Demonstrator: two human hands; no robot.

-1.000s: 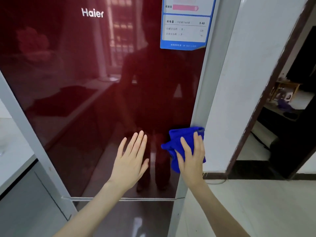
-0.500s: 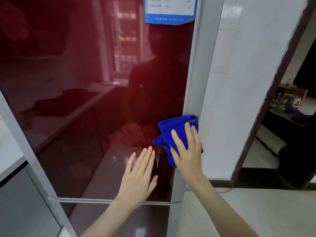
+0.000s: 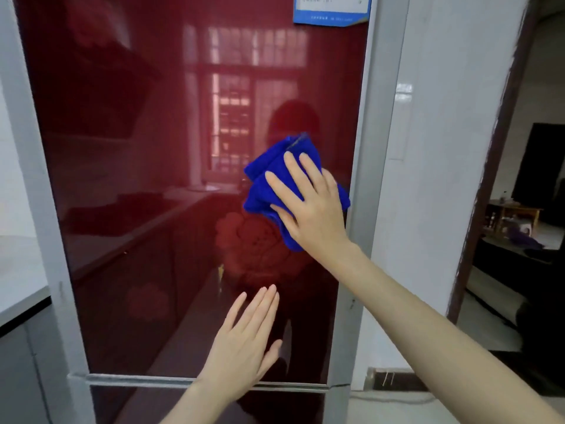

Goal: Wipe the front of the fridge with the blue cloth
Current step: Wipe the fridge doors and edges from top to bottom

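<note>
Wiping is under way: the right hand [image 3: 308,206], fingers spread, presses the blue cloth [image 3: 275,179] near the fridge [image 3: 137,179] door's right edge; the left hand [image 3: 244,347] lies flat lower down. Next should sweep leftward.

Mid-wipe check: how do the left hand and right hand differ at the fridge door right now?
The right hand presses the blue cloth against the fridge door; the left hand holds nothing. The right hand sits higher, near the door's right edge; the left hand is lower, near its bottom edge. Both have straight fingers, palms toward the glass.
</note>
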